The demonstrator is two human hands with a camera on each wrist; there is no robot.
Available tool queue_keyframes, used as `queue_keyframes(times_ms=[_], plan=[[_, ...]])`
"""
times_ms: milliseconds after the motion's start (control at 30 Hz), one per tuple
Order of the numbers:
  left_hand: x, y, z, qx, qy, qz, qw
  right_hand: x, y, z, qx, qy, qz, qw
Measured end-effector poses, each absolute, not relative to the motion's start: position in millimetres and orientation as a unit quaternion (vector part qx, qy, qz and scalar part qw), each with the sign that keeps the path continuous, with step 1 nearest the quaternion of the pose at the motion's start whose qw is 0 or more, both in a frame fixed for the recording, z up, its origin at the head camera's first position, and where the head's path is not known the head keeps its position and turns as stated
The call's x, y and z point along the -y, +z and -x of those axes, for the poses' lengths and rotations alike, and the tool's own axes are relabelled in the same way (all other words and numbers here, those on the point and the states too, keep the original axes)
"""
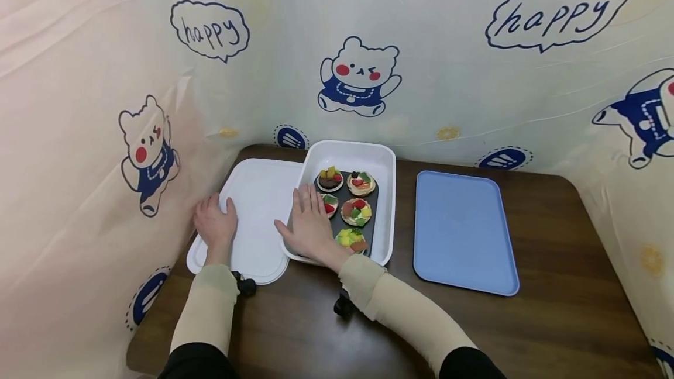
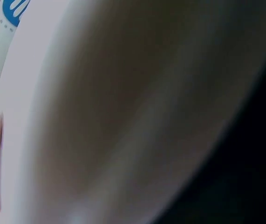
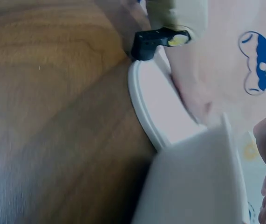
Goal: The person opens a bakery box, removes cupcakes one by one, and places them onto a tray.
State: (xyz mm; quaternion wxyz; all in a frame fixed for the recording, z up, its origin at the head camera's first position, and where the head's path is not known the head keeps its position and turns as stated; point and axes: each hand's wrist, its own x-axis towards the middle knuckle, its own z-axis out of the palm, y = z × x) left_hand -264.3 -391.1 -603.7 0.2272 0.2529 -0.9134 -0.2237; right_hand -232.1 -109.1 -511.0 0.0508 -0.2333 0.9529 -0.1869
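Note:
At the left of the table lies a flat white lid (image 1: 258, 215) with rounded corners. My left hand (image 1: 215, 227) grips its left edge, the thumb on the top side and the fingers bent at the rim. Beside the lid stands a deep white bin (image 1: 386, 209), its left side overlapping the lid. Inside are several small fruit-topped tarts (image 1: 356, 212) on a dark grey board (image 1: 375, 233). My right hand (image 1: 310, 230) is over the bin's left side, fingers straight and thumb spread, partly hiding the tarts there. The left wrist view is mostly a blurred pale surface.
A shallow blue tray (image 1: 463, 233) lies to the right of the bin on the brown wooden table (image 1: 568, 285). Printed cloth (image 1: 453, 75) with cartoon bears hangs behind the table and along both sides. A small black wrist camera (image 3: 146, 44) shows in the right wrist view.

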Motion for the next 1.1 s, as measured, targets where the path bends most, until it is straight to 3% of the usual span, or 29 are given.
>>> queue_keyframes(times_ms=[167,333,567,667,933,1100], plan=[[385.6,-595.8,268.6,0.919,-0.206,-0.279,0.187,79.7,-508.1,241.4,-0.95,-0.21,0.23,0.035],[387.1,-593.5,276.0,0.921,-0.204,-0.279,0.181,49.3,-516.0,255.7,-0.948,-0.232,0.216,0.012],[376.9,-596.8,288.4,0.908,-0.268,-0.212,0.243,2.0,-506.1,274.6,-0.948,-0.261,0.183,0.002],[365.6,-588.3,289.3,0.909,-0.291,-0.167,0.246,-16.7,-504.4,285.4,-0.949,-0.261,0.175,0.003],[316.0,-539.3,263.4,0.954,-0.279,-0.017,0.109,-48.5,-506.8,309.1,-0.952,-0.267,0.151,0.008],[287.4,-524.8,242.7,0.964,-0.25,0.026,0.087,-52.9,-510.7,316.8,-0.949,-0.271,0.159,0.021]])
